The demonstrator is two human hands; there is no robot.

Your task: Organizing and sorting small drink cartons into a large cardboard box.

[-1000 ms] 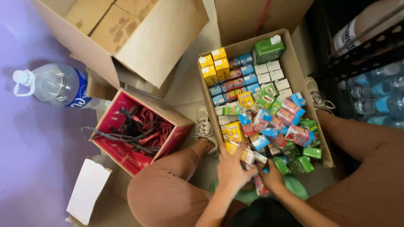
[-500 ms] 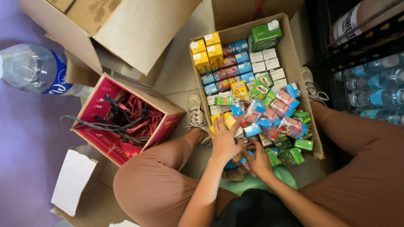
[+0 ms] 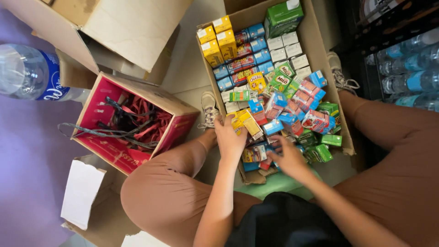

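- Pale tiled floor (image 3: 187, 77), daylit, soft shadows.
- Purple mat (image 3: 27, 155) along the left edge.
- Dark crates (image 3: 402, 27) at right, packed with water bottles (image 3: 407, 77).
- Big open cardboard box (image 3: 123, 27) at upper left.

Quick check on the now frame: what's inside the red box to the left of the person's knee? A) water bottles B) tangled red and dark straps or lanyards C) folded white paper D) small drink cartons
B: the red box holds a tangle of red and dark straps, while the drink cartons fill the brown cardboard box where the left hand and right hand are working.
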